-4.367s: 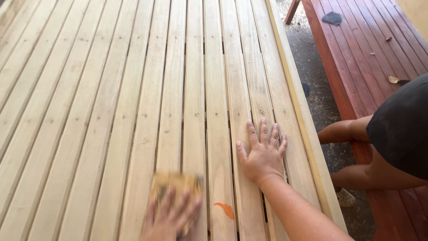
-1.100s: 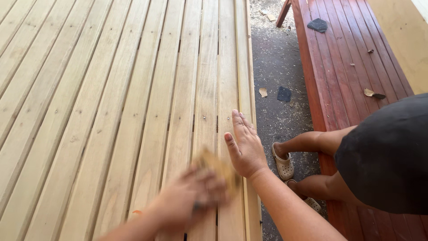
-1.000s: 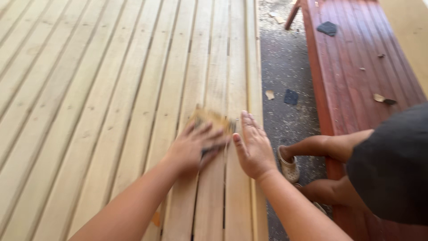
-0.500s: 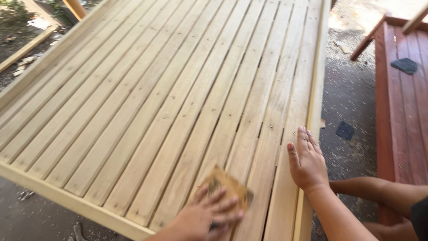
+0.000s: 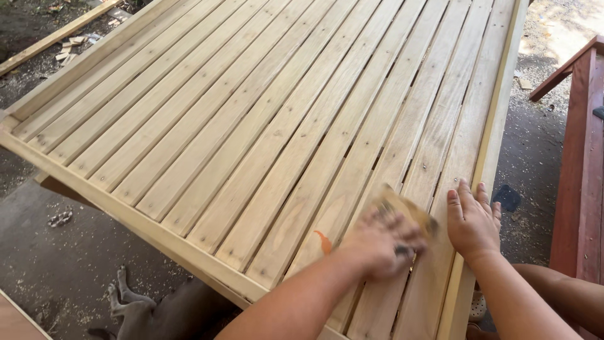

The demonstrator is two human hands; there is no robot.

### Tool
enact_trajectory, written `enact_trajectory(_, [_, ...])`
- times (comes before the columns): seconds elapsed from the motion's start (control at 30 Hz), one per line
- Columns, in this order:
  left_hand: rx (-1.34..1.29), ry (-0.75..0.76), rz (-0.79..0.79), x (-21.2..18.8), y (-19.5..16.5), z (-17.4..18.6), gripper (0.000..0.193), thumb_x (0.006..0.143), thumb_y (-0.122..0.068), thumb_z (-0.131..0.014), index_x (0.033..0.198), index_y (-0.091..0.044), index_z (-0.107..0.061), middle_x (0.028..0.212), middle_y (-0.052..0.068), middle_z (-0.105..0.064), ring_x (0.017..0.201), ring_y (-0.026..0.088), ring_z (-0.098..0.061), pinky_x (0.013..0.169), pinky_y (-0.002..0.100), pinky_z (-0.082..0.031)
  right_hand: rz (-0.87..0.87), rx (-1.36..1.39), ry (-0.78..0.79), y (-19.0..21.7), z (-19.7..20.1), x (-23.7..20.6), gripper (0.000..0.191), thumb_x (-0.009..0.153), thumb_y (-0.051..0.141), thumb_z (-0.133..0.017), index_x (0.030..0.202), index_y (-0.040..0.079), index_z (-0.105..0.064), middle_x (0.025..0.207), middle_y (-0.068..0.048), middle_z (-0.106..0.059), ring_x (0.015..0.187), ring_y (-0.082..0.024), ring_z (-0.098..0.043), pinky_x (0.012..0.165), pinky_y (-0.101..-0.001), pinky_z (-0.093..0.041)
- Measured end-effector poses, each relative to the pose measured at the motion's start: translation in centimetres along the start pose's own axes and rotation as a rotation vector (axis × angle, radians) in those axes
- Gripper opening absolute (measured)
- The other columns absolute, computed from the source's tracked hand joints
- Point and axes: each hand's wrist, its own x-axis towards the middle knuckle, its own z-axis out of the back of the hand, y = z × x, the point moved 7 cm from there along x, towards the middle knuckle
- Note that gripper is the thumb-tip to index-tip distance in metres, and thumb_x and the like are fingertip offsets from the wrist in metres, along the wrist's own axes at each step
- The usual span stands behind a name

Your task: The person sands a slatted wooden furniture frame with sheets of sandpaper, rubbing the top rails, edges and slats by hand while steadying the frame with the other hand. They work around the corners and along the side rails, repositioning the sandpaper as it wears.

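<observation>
Here, the left hand point(image 5: 384, 245) presses flat on a tan sheet of sandpaper point(image 5: 409, 211), fingers spread over it and blurred with motion, against a pale slat near the right edge of the slatted wooden frame point(image 5: 251, 126). Just beside it, the right hand point(image 5: 472, 220) lies open and empty, palm down on the outermost slat by the side rail (a bracing hold, it seems, to steady the frame under the rubbing). A small orange mark point(image 5: 323, 241) shows on the slat by the left wrist. Beyond the rail, a red-brown bench point(image 5: 582, 189) stands on gritty ground, with a dark scrap point(image 5: 506, 197) lying between bench and frame. Under the frame's near corner a grey dog point(image 5: 157, 311) lies stretched out. No packages, labels or signs show.
</observation>
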Motion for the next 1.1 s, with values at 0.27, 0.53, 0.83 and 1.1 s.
enact_trajectory(0.27, [-0.032,0.043,-0.498,-8.2,-6.3,-11.7,0.049,0.095,-0.05,-0.042,0.14,-0.045,-0.062,0.146,-0.016,-0.064,0.156,0.013,-0.038,0.133,0.055,-0.01,-0.099,0.085,0.096,6.4,-2.9,-3.7,0.075,0.104,0.06,-0.026,0.16,0.011,-0.025,0.168,-0.012,-0.024,0.159,-0.026,-0.004,0.122,-0.056,0.011])
enact_trajectory(0.53, [-0.165,0.194,-0.21,-16.5,4.9,-3.9,0.049,0.097,-0.051,-0.045,0.142,-0.038,-0.059,0.16,0.007,-0.043,0.152,0.02,-0.032,0.127,0.046,-0.007,0.051,0.243,-0.01,15.2,-6.1,-7.8,0.075,0.099,0.053,-0.043,0.159,0.01,-0.029,0.166,-0.012,-0.03,0.157,-0.028,-0.014,0.123,-0.0547,-0.002])
enact_trajectory(0.83, [-0.065,0.27,0.356,-31.5,29.9,6.1,0.044,0.098,-0.055,-0.048,0.141,-0.052,-0.058,0.166,-0.008,-0.03,0.153,0.027,-0.025,0.126,0.051,-0.016,0.168,0.305,0.081,25.1,-8.6,-13.3,0.064,0.1,0.04,-0.053,0.155,0.012,-0.038,0.165,-0.011,-0.031,0.156,-0.027,-0.017,0.124,-0.0442,-0.008])
enact_trajectory(1.1, [0.023,0.001,0.6,-39.7,41.9,10.8,0.043,0.097,-0.05,-0.053,0.124,-0.023,-0.074,0.133,-0.007,-0.069,0.125,0.015,-0.062,0.112,0.035,-0.047,0.194,0.275,0.077,25.7,-8.1,-16.5,0.056,0.097,0.034,-0.058,0.147,0.01,-0.051,0.163,-0.01,-0.037,0.155,-0.024,-0.024,0.125,-0.0389,-0.015])
